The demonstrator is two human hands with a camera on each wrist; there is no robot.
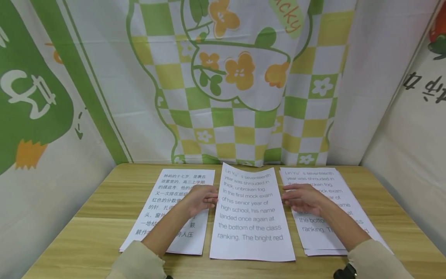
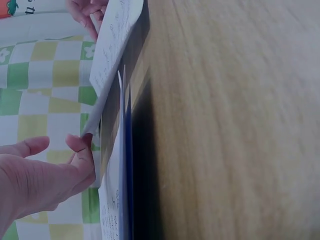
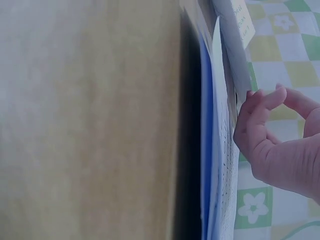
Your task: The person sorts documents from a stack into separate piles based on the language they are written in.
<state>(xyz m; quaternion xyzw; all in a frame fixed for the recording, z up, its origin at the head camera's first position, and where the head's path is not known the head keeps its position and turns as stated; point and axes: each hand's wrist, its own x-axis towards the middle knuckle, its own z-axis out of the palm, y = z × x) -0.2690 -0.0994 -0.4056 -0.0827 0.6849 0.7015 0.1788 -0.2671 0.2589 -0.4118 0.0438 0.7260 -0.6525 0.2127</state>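
Note:
A white sheet with large English print is in the middle of the table, its far part raised and bowed. My left hand is at its left edge; in the left wrist view, the lower fingers touch that edge while the topmost digit stays apart. At the opposite edge is my right hand, with bent lower fingers against the sheet. Under the left forearm lies paper with Chinese print. A stack of English-printed sheets lies beneath the right hand, partly hidden by it.
The papers rest on a wood-grain table. Behind it hangs a white curtain with a green and yellow checked pattern. Printed cloth also closes in the left and right sides. Something dark is at the right cuff.

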